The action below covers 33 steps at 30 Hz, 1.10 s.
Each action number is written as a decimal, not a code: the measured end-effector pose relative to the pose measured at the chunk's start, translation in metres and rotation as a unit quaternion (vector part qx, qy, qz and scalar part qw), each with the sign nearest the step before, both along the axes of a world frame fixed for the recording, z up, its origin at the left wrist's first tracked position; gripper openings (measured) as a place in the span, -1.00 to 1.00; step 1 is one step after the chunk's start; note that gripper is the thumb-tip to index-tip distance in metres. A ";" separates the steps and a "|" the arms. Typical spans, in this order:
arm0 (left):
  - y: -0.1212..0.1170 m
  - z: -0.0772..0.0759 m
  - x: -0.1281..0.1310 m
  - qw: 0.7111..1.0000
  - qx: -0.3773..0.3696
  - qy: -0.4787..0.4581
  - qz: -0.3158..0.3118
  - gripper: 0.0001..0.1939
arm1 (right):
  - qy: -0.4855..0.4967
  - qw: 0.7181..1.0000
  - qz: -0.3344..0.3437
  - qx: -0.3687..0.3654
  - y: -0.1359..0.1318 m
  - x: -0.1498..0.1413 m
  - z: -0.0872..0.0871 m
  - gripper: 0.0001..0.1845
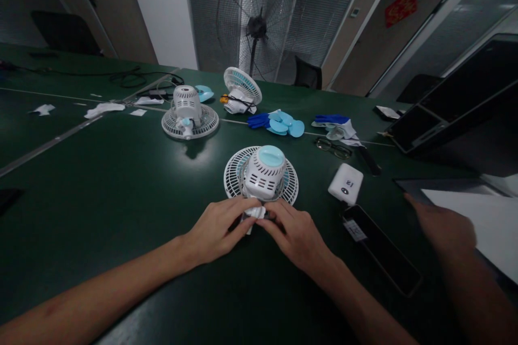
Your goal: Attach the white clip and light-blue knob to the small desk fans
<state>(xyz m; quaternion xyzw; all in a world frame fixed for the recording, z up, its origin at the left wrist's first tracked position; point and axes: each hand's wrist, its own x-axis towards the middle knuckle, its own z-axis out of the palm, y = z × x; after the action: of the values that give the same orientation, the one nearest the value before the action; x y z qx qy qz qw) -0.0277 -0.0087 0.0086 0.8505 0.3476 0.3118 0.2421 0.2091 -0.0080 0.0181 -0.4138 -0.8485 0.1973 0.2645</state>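
A small white fan lies face down in front of me, its round grille flat on the table and its motor housing with a pale blue cap on top. At its near side, both hands pinch a small white part, whose exact kind is partly hidden by fingers. My left hand closes on it from the left, thumb and fingertips together. From the right, my right hand grips the same part, with its fingertips almost meeting the left ones. Whether the part is joined to the fan cannot be made out.
Two more small fans stand farther back, near pale blue blades and blue-white gloves. To the right lie glasses, a white power bank and a phone. Another person's hand is beside white paper.
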 end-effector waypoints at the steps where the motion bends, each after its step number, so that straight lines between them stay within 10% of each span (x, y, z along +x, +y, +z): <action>1: 0.000 -0.001 0.000 1.000 0.002 -0.003 0.000 -0.67 | -0.018 1.000 0.005 0.020 0.001 0.001 0.000 -0.64; 20: 0.000 -0.002 0.001 1.000 0.016 -0.011 0.001 -0.68 | -0.042 0.995 -0.006 0.089 0.000 -0.005 -0.004 -0.47; 23: 0.000 -0.003 0.001 1.000 0.013 -0.007 -0.004 -0.68 | 0.076 0.995 -0.024 -0.066 -0.003 -0.012 -0.006 -0.43; 28: 0.001 -0.003 0.000 1.000 0.016 0.001 -0.003 -0.66 | 0.222 0.869 -0.055 -0.439 -0.006 -0.021 -0.006 -0.33; 33: 0.001 -0.002 0.000 1.000 0.017 0.001 0.003 -0.68 | 0.062 0.992 -0.039 -0.099 -0.004 -0.006 0.000 -0.57</action>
<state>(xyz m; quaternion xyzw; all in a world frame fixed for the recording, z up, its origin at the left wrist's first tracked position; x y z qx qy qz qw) -0.0276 -0.0081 0.0062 0.8537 0.3451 0.3173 0.2268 0.2027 -0.0117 0.0182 -0.4579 -0.7899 0.2948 0.2820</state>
